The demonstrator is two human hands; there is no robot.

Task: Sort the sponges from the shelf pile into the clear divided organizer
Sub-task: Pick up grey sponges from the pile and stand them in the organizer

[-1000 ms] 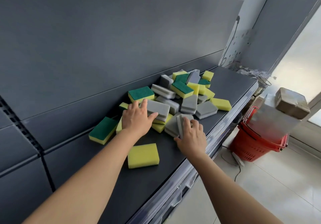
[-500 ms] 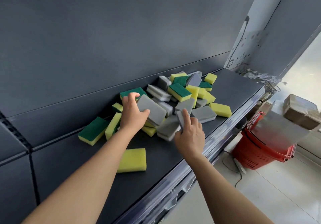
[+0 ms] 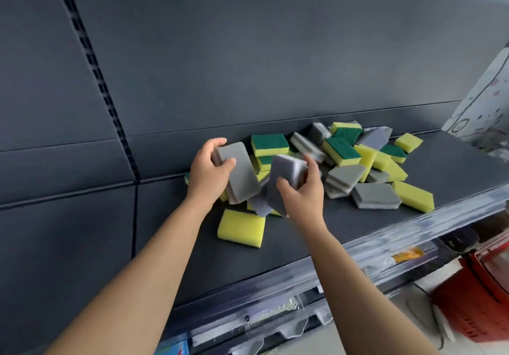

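Left fingers: the left hand (image 3: 209, 170) grasps a grey sponge (image 3: 241, 175), fingertips hooked over its far end and thumb pressed on its broad face.
Right fingers: the right hand (image 3: 300, 189) pinches a second grey sponge (image 3: 282, 181) across its width, thumb in front.
Step in hand: lifting two greys clear of the pile, by the look of it.
Doing it well: grip lightly, since foam squashes, and raise each sponge straight up so its neighbours do not slide off the edge.
Long axis: both sponges stand nearly on end. The left one leans with its lower end to the right, and the right one is blurred.
Sponge pile (image 3: 344, 156): grey, yellow and green-topped pieces are heaped on the dark shelf (image 3: 454, 167), and a lone yellow sponge (image 3: 241, 228) lies nearer.
Organizer: not identifiable.
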